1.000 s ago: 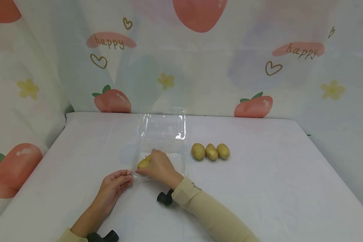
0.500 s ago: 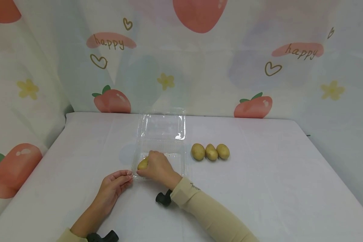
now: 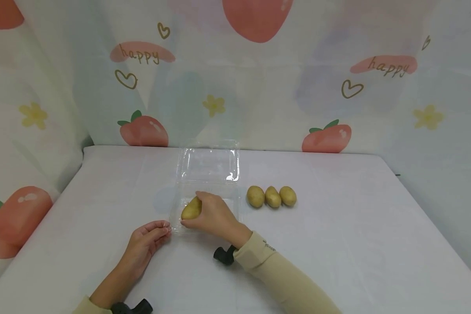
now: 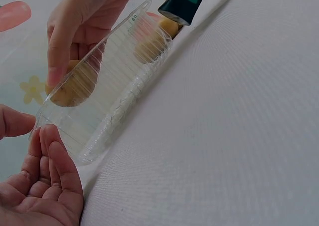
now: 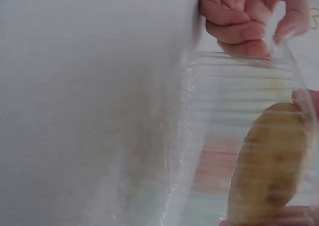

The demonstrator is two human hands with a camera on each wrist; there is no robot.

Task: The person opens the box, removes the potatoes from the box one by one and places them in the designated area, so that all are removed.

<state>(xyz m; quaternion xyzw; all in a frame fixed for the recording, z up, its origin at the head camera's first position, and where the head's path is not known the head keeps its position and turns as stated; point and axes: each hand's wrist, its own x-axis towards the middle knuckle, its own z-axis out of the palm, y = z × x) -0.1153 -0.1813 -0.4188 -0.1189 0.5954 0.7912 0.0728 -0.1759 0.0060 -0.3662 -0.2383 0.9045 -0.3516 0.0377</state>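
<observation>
Right hand (image 3: pixel 212 214) is grasping a potato (image 3: pixel 191 208), fingers curling over its top and thumb underneath, holding it inside the tray half of a clear plastic clamshell box (image 3: pixel 208 205). In the left wrist view the right hand (image 4: pixel 82 24) is coming down from above, with the potato (image 4: pixel 70 86) showing through the ribbed wall of the box (image 4: pixel 114 94). In the right wrist view the potato (image 5: pixel 269 171) is sitting just behind the ribbed wall (image 5: pixel 224 126); whether it is touching the tray floor, cannot tell.

Left hand (image 3: pixel 147 240) is lying just left of the right hand, at the near-left corner of the box, pinching the rim there between thumb and fingertips (image 5: pixel 249 34). The left wrist view is showing the left hand (image 4: pixel 35 186) palm-up, fingers relaxed and right against the box corner.

The box lid (image 3: pixel 211 163) is lying open flat, beyond the right hand. Three more potatoes (image 3: pixel 272 196) are sitting in a tight row on the table (image 3: pixel 337 244), to the right of the right hand, just outside the box, touching each other. Beige sleeve (image 3: pixel 282 279) is covering the right forearm, with a black wrist mount (image 3: pixel 223 255) beside the cuff. A strawberry-print cloth (image 3: pixel 329 87) is hanging behind the table.
</observation>
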